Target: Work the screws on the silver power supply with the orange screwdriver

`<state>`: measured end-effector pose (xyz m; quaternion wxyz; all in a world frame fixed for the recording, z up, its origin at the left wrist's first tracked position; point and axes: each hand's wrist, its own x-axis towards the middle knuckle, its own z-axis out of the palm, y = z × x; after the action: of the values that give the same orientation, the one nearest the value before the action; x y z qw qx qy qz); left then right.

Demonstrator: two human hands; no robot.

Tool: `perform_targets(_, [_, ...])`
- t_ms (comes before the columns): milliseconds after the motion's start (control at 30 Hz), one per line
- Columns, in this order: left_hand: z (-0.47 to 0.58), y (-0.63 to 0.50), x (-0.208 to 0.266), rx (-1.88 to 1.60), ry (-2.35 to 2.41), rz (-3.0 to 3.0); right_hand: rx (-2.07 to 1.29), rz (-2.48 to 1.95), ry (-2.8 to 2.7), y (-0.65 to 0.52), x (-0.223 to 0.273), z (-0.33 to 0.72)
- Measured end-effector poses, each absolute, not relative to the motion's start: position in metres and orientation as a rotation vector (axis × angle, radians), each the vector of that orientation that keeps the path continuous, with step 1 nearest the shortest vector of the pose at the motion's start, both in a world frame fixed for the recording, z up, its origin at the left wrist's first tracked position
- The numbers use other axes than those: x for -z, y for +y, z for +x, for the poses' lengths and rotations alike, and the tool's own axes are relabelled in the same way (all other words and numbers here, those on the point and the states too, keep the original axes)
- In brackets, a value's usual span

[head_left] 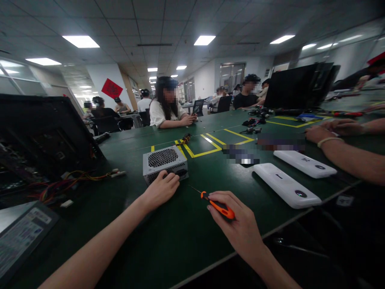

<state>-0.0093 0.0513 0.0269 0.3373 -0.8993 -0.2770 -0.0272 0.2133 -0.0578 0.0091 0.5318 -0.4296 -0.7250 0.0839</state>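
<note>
A silver computer power supply [164, 158] with a perforated top sits on the green table, its bundled cables at the far side. My left hand [162, 186] is against its near face, fingers bent and closed on it close to the black socket. In my right hand [236, 212] is an orange and black screwdriver [221, 206], held by the handle between thumb and fingers. Its thin shaft points left towards the power supply, with the tip apart from it, just right of my left hand.
An open computer case [45, 136] with loose coloured cables [75, 178] stands at left, above another labelled metal box [24, 233]. Two white devices [285, 186] lie at right near a co-worker's hands [327, 130]. Opposite, a person [165, 104] holds a phone. Yellow tape marks the table.
</note>
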Motion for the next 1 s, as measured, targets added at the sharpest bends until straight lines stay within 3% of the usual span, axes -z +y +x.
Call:
perform_targets(200, [0.002, 0.074, -0.055, 0.492, -1.26, -2.28, -0.16, -1.011, -1.618, -0.06, -0.009, 0.216])
perform_targets(367, [0.005, 0.081, -0.064, 0.498, -1.712, -2.334, -0.203, -1.026, -1.608, -0.06, -0.008, 0.219])
perform_targets(600, [0.006, 0.058, -0.062, 0.62, -1.602, -2.418, -0.193, -1.012, -1.624, -0.059, -0.01, 0.217])
perform_targets(800, [0.002, 0.029, -0.05, 0.923, -1.301, -2.35, -0.177, -1.023, -1.591, -0.06, -0.009, 0.218])
perform_targets(900, [-0.001, 0.006, -0.036, 0.546, -0.855, -2.573, -0.165, -1.019, -1.566, -0.06, -0.009, 0.219])
perform_targets(1000, [-0.004, -0.006, -0.024, 0.255, -0.825, -2.67, -0.164, -1.01, -1.562, -0.06, -0.01, 0.218])
